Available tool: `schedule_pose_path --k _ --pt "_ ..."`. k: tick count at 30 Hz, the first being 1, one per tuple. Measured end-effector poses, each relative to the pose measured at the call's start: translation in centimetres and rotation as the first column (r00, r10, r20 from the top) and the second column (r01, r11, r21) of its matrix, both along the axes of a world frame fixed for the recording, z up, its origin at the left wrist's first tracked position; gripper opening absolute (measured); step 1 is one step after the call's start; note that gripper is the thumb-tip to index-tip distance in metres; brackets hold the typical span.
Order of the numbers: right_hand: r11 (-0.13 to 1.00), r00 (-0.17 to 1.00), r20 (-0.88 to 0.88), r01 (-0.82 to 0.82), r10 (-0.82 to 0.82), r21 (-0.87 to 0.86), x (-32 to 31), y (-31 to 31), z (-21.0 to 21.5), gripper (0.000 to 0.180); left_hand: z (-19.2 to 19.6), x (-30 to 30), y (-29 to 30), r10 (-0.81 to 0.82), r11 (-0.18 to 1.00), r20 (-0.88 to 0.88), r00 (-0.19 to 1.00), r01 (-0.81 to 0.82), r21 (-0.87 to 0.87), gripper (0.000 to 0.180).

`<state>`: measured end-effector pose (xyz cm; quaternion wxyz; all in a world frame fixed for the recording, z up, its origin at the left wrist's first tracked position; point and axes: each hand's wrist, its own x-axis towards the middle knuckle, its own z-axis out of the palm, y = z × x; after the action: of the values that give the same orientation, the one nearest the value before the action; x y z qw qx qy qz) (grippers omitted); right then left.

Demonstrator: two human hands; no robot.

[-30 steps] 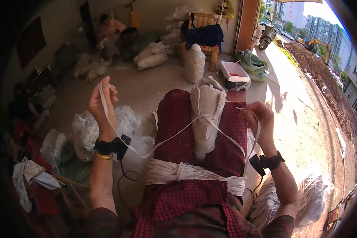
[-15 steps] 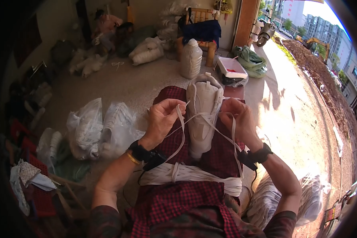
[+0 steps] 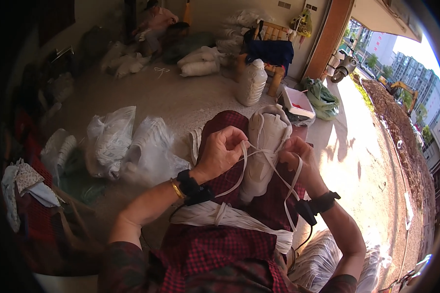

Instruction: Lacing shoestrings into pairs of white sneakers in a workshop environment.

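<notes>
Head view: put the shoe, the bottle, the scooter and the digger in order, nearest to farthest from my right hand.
1. Shoe: on the lap, just left of the right hand.
2. Bottle: on the floor, beyond the shoe.
3. Scooter: outside, ahead and to the right.
4. Digger: farthest, out by the dirt.

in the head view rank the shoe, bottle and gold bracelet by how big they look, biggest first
1. Shoe
2. Bottle
3. Gold bracelet
This is apparent size only; number two stands farther off, so true sizes may compare differently.
</notes>
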<state>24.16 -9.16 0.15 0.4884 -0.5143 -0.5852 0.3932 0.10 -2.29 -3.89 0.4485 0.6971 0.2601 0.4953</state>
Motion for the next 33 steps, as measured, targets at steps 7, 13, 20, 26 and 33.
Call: schedule_pose_path --k 7,13,20,26,33 --pt "0.999 0.996 0.090 0.015 -0.012 -0.039 -0.4 -0.3 0.9 0.016 0.0 0.4 -0.1 0.117 0.981 -0.003 0.993 -0.116 0.153 0.010" --pt "0.998 0.999 0.044 0.020 -0.017 -0.063 -0.3 -0.4 0.7 0.016 -0.3 0.5 0.3 0.121 0.985 0.032 0.992 -0.124 0.117 0.010" --pt "0.996 0.999 0.035 0.033 -0.030 -0.079 -0.5 -0.4 1.1 0.017 0.0 0.7 0.5 0.076 0.995 0.059 0.995 -0.080 0.061 0.010" --pt "0.998 1.000 0.017 0.009 -0.008 -0.056 0.1 -0.2 0.7 0.017 -0.1 1.1 0.7 0.060 0.998 0.072 0.996 -0.062 0.031 0.008" --pt "0.999 1.000 -0.001 -0.030 0.030 -0.041 0.3 0.0 0.3 0.018 0.7 2.5 0.5 0.125 0.939 0.049 0.991 -0.134 0.317 0.017"
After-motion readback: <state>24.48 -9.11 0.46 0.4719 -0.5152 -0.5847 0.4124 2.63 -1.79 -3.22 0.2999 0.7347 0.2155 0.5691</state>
